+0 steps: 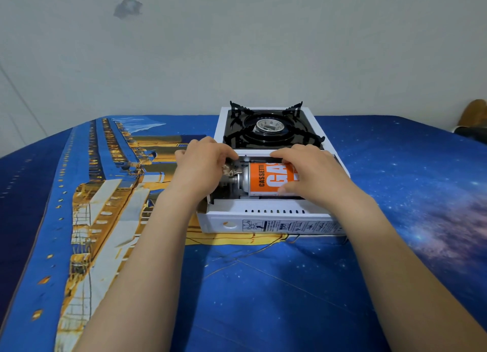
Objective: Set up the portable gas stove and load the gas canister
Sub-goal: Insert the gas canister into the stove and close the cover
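Hands (263, 167) over canister (266, 179) (label half-hidden)

Even, soft indoor light; sharp w/ wide-angle warp.
Faint shadow under the stove (266, 220), slight glare on its black top, wall (237, 48) flat grey, frame edges bowed, corners softer.

Both hands on loaded gas canister (266, 179)

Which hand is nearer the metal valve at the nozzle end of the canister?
Left. The left hand sits right at the valve, fingers over its top. The right hand rests farther along, gripping the orange canister body in the stove compartment.
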